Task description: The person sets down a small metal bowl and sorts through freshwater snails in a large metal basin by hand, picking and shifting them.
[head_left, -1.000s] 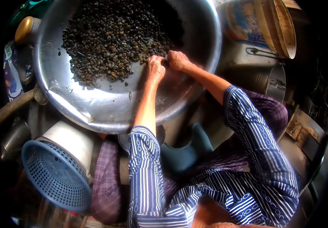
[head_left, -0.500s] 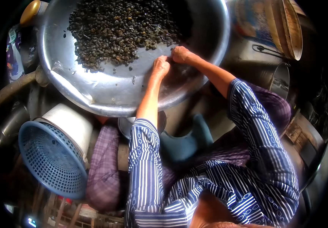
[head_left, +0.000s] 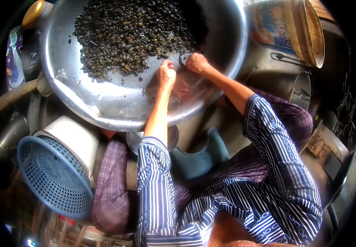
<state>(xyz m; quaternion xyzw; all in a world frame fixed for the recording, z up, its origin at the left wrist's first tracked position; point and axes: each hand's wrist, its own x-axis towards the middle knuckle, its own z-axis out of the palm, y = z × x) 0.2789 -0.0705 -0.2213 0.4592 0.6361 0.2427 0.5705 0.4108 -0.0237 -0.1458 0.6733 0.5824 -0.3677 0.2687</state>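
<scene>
A wide metal basin [head_left: 124, 99] holds a heap of small dark snail-like shells [head_left: 124, 41]. My left hand [head_left: 167, 74] is over the basin at the near edge of the heap, its fingers curled together; what they hold, if anything, is too small to name. To its right, my right hand [head_left: 197, 63] is closed round a small dark tool [head_left: 181, 60] with a curved, blade-like end that points toward the left hand. A small gap separates the two hands. A few loose shells lie on the bare metal near the heap.
A blue perforated basket [head_left: 56, 177] leans against a white bucket [head_left: 73, 142] at the lower left. A paint-stained bucket [head_left: 277, 29] and a metal pot [head_left: 283, 86] lie at the right. Below the basin are a small metal bowl [head_left: 172, 138] and a blue-green low stool-like object [head_left: 198, 158].
My hands have moved apart after being together. The curved dark tool now shows at my right hand. The view has shifted, so the basin sits higher in it than a second ago.
</scene>
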